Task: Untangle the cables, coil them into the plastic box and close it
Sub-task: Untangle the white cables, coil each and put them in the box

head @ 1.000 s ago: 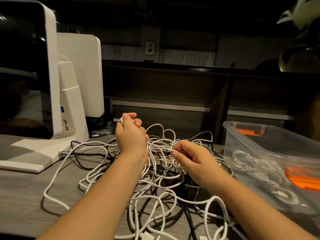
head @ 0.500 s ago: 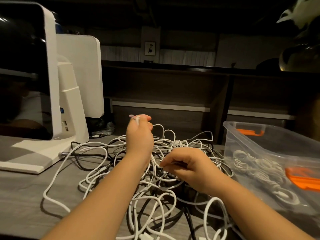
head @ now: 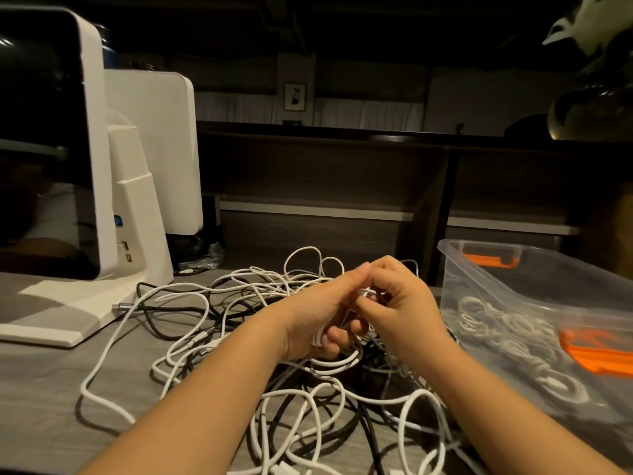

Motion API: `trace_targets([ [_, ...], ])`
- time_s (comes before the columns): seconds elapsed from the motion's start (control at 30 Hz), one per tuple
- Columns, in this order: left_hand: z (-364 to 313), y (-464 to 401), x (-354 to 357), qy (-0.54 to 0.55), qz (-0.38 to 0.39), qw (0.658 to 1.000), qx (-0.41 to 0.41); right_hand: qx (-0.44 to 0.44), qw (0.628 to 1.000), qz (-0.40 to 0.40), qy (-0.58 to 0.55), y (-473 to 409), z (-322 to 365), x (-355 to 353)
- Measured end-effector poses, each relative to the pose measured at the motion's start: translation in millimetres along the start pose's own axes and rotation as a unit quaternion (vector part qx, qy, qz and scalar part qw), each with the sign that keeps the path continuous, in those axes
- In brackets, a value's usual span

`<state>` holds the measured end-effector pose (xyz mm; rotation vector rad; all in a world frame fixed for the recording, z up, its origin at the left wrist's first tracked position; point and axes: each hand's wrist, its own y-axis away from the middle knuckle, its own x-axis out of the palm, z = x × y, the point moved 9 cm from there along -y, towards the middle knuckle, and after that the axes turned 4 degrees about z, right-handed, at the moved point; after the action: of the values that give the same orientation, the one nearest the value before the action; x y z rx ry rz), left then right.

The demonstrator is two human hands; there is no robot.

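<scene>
A tangle of white and black cables [head: 246, 293] sprawls over the grey table [head: 41, 389] in front of me. My left hand [head: 322, 320] is over the middle of the pile, its fingers curled round a white cable. My right hand [head: 400, 303] meets it fingertip to fingertip and pinches the same white cable between thumb and fingers. At the right stands the clear plastic box [head: 486, 269] with orange latches [head: 489, 260], open, with several coiled white cables [head: 507, 327] inside.
A white device on a stand [head: 130, 207] with a dark screen occupies the left of the table; a black cable [head: 150, 310] is plugged into its base. Dark shelving lies behind the table.
My left hand came down and to the right from its raised position to meet my right hand. Both hands now work one white cable over the centre of the pile.
</scene>
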<state>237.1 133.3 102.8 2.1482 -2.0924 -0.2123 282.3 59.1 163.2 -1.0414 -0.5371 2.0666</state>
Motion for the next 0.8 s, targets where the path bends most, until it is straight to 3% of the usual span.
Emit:
trace_targets([
  [0.23,1,1,3,-0.012,0.046,0.999,0.002,0.041,0.993,0.017,-0.112,-1,-16,4],
  [0.33,-3,3,8,-0.062,0.085,0.994,0.025,0.115,0.953,0.030,-0.278,1,-30,11],
  [0.4,-4,3,8,-0.080,0.079,0.993,0.030,0.143,0.937,0.039,-0.315,4,-36,15],
  [0.53,-5,-1,3,-0.064,0.033,0.997,0.032,0.171,0.911,0.007,-0.376,4,-41,16],
  [0.67,-16,-5,-12,-0.078,-0.069,0.990,0.093,0.187,0.931,-0.013,-0.312,5,-48,14],
  [0.73,-26,-3,-26,-0.139,-0.159,0.966,0.146,0.189,0.947,0.021,-0.258,6,-44,19],
  [0.8,-38,3,-36,-0.231,-0.249,0.918,0.204,0.182,0.962,0.054,-0.196,7,-39,22],
])
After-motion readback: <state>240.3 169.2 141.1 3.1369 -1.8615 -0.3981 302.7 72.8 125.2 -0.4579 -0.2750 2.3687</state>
